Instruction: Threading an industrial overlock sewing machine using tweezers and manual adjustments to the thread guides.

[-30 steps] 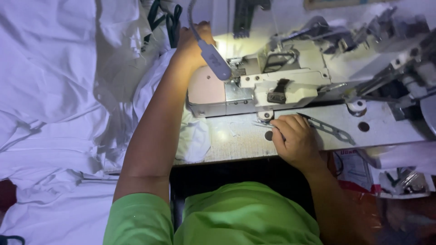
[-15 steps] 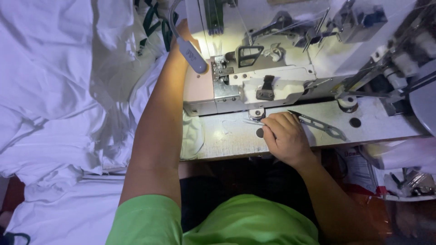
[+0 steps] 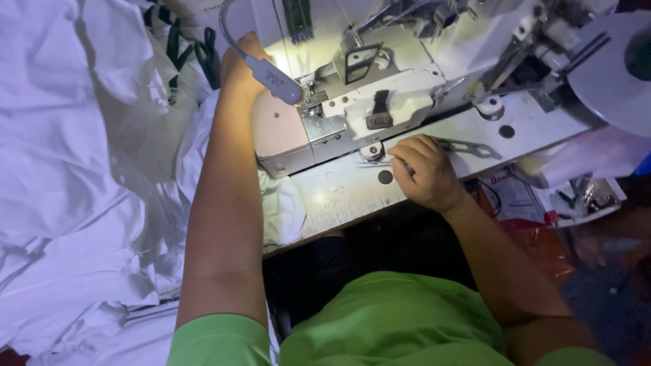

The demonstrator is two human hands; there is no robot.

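Up front, the left hand (image 3: 237, 64) reaches behind the white industrial sewing machine (image 3: 380, 102), its fingers hidden by a grey gooseneck lamp (image 3: 274, 78), so their state cannot be told. Fingers curled, the right hand (image 3: 424, 173) rests on the pale table (image 3: 339, 196), perhaps pinching a thin metal tool (image 3: 468, 146). White fabric (image 3: 74, 169) is heaped at the left.

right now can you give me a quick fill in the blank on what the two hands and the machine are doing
1. The right hand rests closed on the ____ table in front of the sewing machine.
2. The left hand reaches up behind the gooseneck ____.
3. Heaped left of the left arm is ____ fabric.

Missing words: white; lamp; white
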